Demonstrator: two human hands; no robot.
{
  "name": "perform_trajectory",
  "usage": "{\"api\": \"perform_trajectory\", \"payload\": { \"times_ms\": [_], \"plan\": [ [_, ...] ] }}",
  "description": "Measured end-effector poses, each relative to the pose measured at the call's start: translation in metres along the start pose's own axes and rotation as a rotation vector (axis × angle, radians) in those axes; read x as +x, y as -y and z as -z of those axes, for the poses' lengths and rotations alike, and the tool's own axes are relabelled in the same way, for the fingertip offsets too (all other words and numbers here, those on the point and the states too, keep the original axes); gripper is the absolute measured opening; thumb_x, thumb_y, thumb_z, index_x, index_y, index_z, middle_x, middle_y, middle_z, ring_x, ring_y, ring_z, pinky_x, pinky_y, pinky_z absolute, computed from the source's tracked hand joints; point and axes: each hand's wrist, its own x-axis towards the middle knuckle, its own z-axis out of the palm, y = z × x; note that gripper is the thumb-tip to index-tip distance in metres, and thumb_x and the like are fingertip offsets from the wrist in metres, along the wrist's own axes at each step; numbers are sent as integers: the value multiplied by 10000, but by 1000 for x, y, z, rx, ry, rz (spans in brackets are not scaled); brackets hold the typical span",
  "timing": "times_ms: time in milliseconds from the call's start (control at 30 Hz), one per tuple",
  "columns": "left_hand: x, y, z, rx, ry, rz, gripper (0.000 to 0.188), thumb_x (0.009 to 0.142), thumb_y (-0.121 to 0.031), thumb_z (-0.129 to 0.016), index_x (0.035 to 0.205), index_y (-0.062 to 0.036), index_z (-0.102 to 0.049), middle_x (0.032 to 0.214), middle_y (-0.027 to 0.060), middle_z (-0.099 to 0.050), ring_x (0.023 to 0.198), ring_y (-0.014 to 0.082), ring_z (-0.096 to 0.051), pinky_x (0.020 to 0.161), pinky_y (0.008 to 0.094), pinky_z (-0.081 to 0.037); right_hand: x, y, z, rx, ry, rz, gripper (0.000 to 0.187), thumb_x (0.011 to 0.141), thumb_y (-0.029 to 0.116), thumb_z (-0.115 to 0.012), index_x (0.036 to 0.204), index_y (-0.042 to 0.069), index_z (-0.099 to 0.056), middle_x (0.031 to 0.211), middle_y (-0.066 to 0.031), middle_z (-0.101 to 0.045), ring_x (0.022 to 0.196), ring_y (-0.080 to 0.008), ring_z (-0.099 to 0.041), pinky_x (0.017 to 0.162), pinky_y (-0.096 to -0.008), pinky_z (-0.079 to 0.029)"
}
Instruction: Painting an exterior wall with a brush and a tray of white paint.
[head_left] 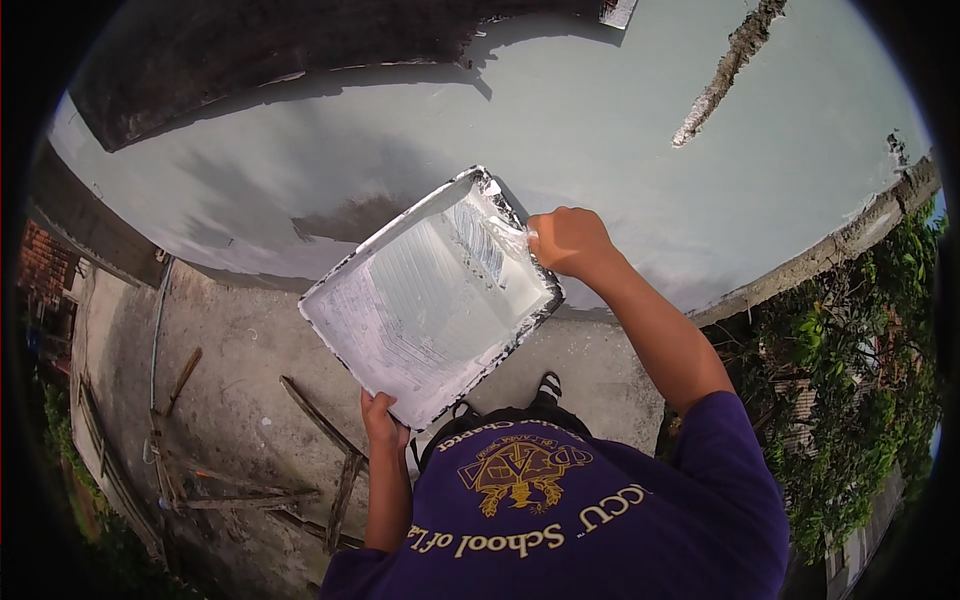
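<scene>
A paint tray (420, 290) with a black-splattered rim is held tilted in front of me, its ribbed bed coated in wet white paint. My left hand (384, 422) grips the near left corner, thumb on top and the other fingers mostly hidden beneath. At the tray's far right side, my right hand (570, 242) is closed in a fist around a white, paint-coated tool (508, 235). The tool reaches over the rim into the deeper end, where paint is streaked; its handle is hidden in my fist, so its exact kind does not show.
Ahead stands a pale grey-green wall (590, 110) with a rough unpainted strip (728, 75) and a large dark patch (270, 60). Wooden poles (325, 420) lie or stand on the concrete floor (235, 345) at left. Leafy plants (850, 370) grow beyond the ledge at right.
</scene>
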Motion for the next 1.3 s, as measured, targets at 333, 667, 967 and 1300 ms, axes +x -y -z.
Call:
{"api": "perform_trajectory", "payload": {
  "times_ms": [333,667,967,1300],
  "plan": [
    [-2,0,-6,10,-32,-5,689,645,-18,-417,1331,29,-386,1244,180,-522,1149,336,-527,987,447,-443,-8,-13,-16,106,71,73,256,857,295,-546,1006,132,-675,934,-143,-681,899,-319,-650,783,-436,-512],
    [1,5,-6,3,-71,-17,699,638,-30,-420,1334,28,-380,1236,175,-521,1143,335,-524,987,458,-440,-11,-6,-43,-7,66,277,241,849,299,-572,993,137,-677,870,-144,-679,870,-340,-644,781,-444,-510],
    [5,3,-2,-33,-50,26,702,636,-27,-419,1335,24,-380,1243,177,-515,1155,337,-516,992,462,-435,13,-21,-1,109,-90,129,203,858,326,-580,985,202,-678,835,-94,-682,803,-316,-641,691,-433,-499],
    [2,3,-6,-26,-43,-6,716,628,-36,-430,1339,23,-375,1250,181,-510,1159,346,-514,996,460,-434,2,0,-35,20,-19,302,219,912,328,-528,1062,207,-633,769,-119,-662,762,-336,-641,681,-458,-499]
  ]
}}
